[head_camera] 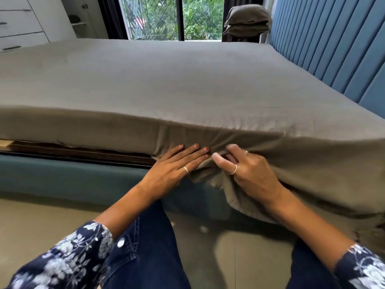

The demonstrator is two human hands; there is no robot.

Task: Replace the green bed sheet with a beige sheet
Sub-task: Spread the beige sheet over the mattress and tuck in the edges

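A beige-grey sheet (166, 80) lies smooth over the whole mattress top and hangs down its near side. My left hand (173, 165) lies flat with straight fingers against the sheet at the mattress's lower edge. Just to its right, my right hand (248, 167) has its fingers curled into a bunch of the hanging sheet and grips it. To the left of my hands the sheet's edge sits under the mattress; to the right it hangs loose over the bed frame. No green sheet is in view.
The teal bed frame (62, 176) runs below the mattress, with dark slats (83, 151) showing at left. A blue padded headboard (333, 49) stands at right. Folded grey bedding (248, 19) sits on a stand by the window. White drawers (20, 24) stand far left.
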